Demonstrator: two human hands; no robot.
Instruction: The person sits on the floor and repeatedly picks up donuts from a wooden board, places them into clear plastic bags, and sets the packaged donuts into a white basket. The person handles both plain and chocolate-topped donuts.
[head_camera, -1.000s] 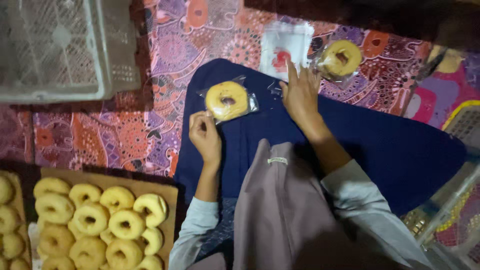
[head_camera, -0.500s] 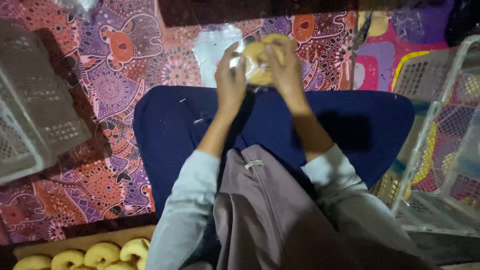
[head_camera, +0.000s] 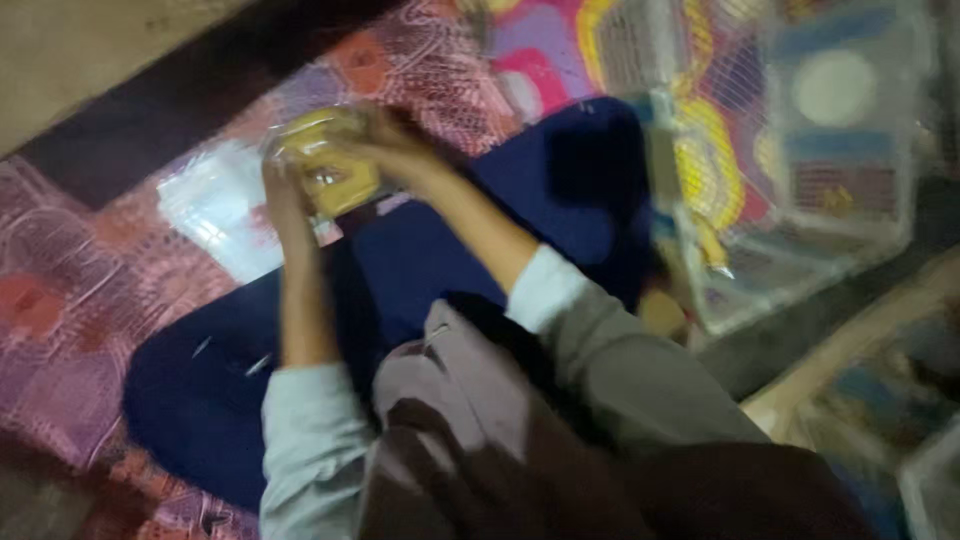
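Both hands are raised over the dark blue cloth (head_camera: 420, 270) that covers the lap, and between them sits a yellow ring doughnut in a clear plastic wrapper (head_camera: 325, 165); the picture is blurred, so finer detail is lost; the left hand (head_camera: 283, 190) is closed on the wrapper's near left edge, fingers curled round it; the right hand (head_camera: 395, 150) comes over the top and right side, fingers bent and pressing on the film; neither hand is spread wide. The doughnut looks light and soft, easily squashed, and the film thin, crinkly and somewhat slippery, so it is best held by the wrapper's loose edges rather than the dough itself; a flat pile of clear bags (head_camera: 225, 205) lies on the patterned mat (head_camera: 90, 260) just beyond; a white wire basket (head_camera: 800, 150) stands to the right.
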